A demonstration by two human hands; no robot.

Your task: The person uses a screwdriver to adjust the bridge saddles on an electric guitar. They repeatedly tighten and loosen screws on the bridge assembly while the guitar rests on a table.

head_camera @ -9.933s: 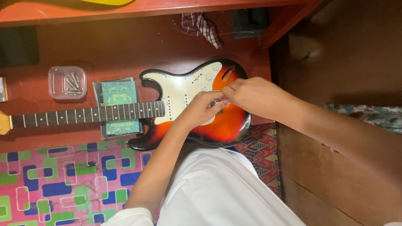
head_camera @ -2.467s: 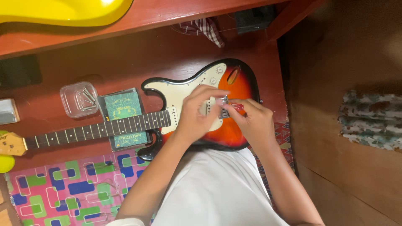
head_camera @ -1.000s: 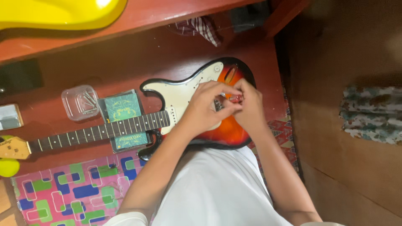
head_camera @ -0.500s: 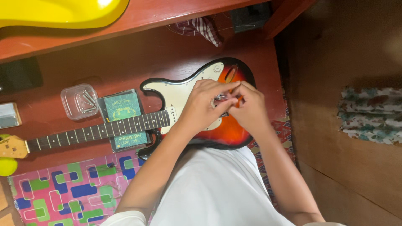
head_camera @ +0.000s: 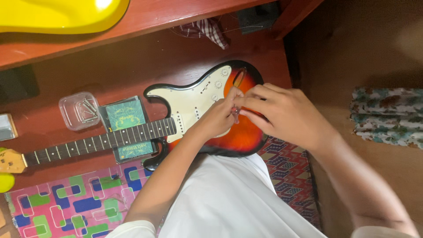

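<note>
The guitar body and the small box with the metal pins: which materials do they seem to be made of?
The electric guitar body looks like wood under a glossy sunburst lacquer, since it reflects light; its cream pickguard appears to be plastic. The small box seems to be clear plastic, as the metal pins show through its walls.

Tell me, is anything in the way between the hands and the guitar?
Nothing visible is. Both the left hand and the right hand already rest on the guitar body, fingers meeting near the bridge. What they pinch there is too small to tell.
</note>
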